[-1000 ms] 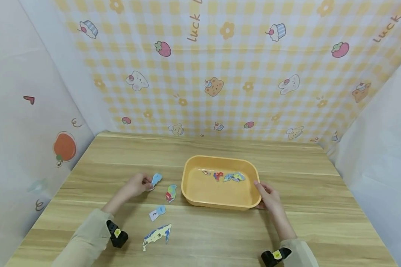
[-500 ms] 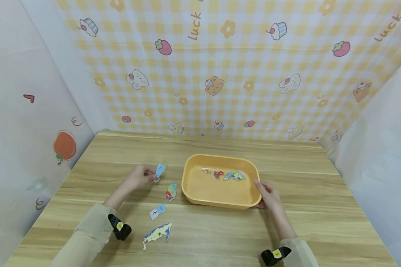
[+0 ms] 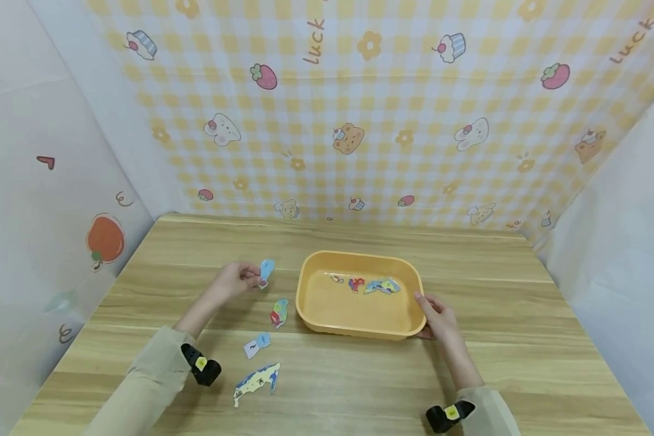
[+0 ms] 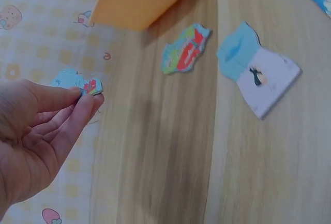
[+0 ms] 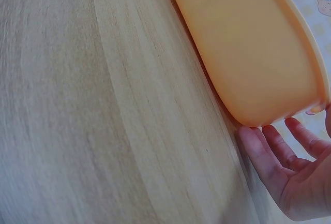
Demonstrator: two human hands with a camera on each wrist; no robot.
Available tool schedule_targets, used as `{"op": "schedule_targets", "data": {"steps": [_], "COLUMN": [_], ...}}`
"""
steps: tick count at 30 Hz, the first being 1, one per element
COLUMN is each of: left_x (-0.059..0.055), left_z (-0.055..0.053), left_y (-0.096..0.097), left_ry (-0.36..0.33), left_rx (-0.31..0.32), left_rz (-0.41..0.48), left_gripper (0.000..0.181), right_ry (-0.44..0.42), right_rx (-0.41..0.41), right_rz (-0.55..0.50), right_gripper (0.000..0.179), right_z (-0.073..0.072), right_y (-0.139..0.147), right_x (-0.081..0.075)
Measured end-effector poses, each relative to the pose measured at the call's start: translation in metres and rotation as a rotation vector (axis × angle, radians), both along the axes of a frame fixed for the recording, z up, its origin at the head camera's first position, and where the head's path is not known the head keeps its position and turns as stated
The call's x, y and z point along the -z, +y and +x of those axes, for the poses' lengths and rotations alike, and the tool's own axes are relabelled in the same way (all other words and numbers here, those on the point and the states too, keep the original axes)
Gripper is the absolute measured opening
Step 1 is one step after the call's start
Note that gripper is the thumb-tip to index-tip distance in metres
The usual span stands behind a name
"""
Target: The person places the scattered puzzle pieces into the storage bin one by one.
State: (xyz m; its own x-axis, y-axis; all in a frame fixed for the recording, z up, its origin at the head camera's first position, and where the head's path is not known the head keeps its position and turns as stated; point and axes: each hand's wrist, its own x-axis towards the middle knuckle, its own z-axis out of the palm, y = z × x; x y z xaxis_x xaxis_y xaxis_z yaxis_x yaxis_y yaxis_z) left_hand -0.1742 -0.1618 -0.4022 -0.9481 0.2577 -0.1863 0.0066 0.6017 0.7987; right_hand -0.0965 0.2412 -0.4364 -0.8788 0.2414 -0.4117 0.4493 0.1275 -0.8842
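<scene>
Your left hand (image 3: 238, 280) pinches a small light-blue piece (image 3: 267, 272), red at its lower end, between thumb and fingertips, holding it above the bench (image 3: 469, 266) to the left of the yellow tray (image 3: 362, 318) and apart from it. Your right hand (image 3: 440, 318) grips the tray's right end, thumb at the rim and the other fingers spread, their tips against the outside wall. Nearest your left hand on the bench lies a green-and-red piece (image 3: 278, 313), just beside the tray; nearer you come a blue-and-white piece (image 3: 258, 345) and a longer cream-and-blue piece (image 3: 258, 383). Inside the tray, toward its far side, you have a tiny piece (image 3: 336, 278), a red piece (image 3: 356, 284) and a wider blue-and-yellow piece (image 3: 383, 286). A yellow checked cloth (image 3: 305, 109) hangs behind the bench.
</scene>
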Motion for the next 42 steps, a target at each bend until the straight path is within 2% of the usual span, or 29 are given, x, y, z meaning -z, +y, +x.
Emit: {"op": "schedule_targets", "data": {"steps": [6, 14, 19, 26, 32, 37, 42], "left_x": [-0.006, -0.01, -0.012, -0.014, -0.018, -0.016, -0.012], "left_z": [-0.002, -0.007, -0.01, -0.013, -0.015, -0.017, -0.019], "left_y": [0.009, 0.022, 0.032, 0.051, 0.07, 0.083, 0.092], "left_ry": [-0.047, -0.052, -0.075, -0.101, -0.082, -0.049, -0.041], "left_rx": [0.008, 0.012, 0.02, 0.068, 0.129, 0.168, 0.181], "left_rz": [0.093, 0.12, 0.176, 0.256, 0.245, 0.184, 0.2], "left_gripper": [0.028, 0.03, 0.033, 0.047, 0.06, 0.056, 0.056], "right_ry": [0.004, 0.009, 0.011, 0.008, 0.011, 0.023, 0.032], "right_rx": [0.001, -0.003, 0.008, 0.011, 0.016, 0.015, 0.013], "right_rz": [-0.003, -0.006, -0.01, -0.003, -0.005, -0.001, 0.001], "right_gripper": [0.064, 0.065, 0.063, 0.063, 0.061, 0.06, 0.059], "right_z": [0.001, -0.001, -0.001, -0.002, -0.003, -0.003, -0.003], "right_y": [0.001, 0.002, 0.001, 0.001, 0.001, 0.001, 0.0], "right_x": [0.001, 0.001, 0.001, 0.001, 0.001, 0.003, 0.003]}}
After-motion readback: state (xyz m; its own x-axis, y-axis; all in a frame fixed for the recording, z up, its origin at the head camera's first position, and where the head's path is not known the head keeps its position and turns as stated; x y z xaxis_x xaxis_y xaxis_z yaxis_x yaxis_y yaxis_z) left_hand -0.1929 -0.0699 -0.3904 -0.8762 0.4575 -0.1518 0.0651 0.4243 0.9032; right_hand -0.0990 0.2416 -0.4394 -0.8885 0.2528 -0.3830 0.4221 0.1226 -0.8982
